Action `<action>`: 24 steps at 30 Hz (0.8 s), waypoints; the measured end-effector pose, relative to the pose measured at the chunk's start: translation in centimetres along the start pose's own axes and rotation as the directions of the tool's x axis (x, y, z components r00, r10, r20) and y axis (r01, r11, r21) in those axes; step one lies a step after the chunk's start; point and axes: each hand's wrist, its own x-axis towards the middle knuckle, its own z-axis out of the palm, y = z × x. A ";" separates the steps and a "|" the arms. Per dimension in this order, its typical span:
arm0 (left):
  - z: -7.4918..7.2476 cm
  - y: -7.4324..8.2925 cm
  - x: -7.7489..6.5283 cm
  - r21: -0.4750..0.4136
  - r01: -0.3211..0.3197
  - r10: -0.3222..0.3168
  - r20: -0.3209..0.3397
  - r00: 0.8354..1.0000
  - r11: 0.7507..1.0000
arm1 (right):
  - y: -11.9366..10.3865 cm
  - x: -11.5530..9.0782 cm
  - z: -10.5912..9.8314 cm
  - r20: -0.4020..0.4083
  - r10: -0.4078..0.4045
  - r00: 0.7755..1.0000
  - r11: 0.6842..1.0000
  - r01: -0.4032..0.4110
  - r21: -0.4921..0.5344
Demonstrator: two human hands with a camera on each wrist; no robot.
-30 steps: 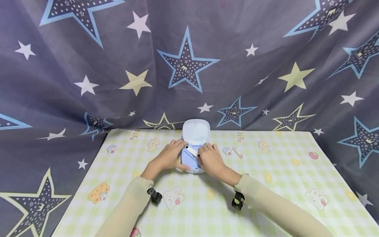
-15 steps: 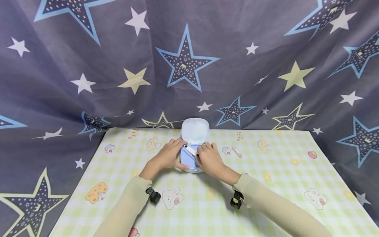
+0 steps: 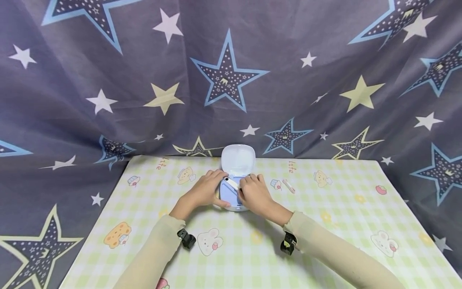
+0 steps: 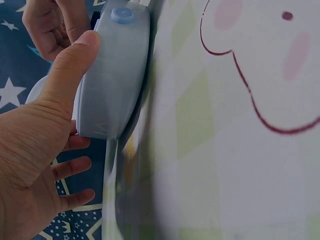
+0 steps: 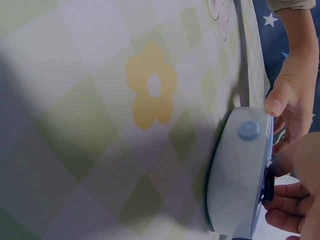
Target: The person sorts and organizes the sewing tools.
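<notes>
A small pale blue case [image 3: 236, 208] with a rounded body stands on the table, its whitish lid [image 3: 238, 159] raised at the back. My left hand [image 3: 205, 188] holds the case on its left side, thumb along the front rim. In the left wrist view three of its fingertips show apart from the case wall. My right hand [image 3: 255, 196], fingers curled, pinches the near end of a slim white bar [image 3: 231, 183] with a black dot at its far end. The bar lies slantwise over the blue inside. A dark piece [image 5: 269, 185] shows between the right thumb and fingers; its kind is unclear.
A checked tablecloth [image 3: 310, 224] with printed cartoon figures covers the table. Behind it hangs a dark star-patterned curtain [image 3: 151, 128]. A round blue button [image 5: 248, 130] sits on the case's front wall. Black cameras are strapped at both wrists.
Both hands, the case and the white bar hold nearly the same places. The head view has shifted slightly.
</notes>
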 end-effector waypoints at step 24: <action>0.3 -0.2 0.0 0.003 -0.004 0.004 -0.013 1.000 1.000 | -0.2 -0.2 0.4 -0.091 -0.046 0.995 0.998 0.042 -0.050</action>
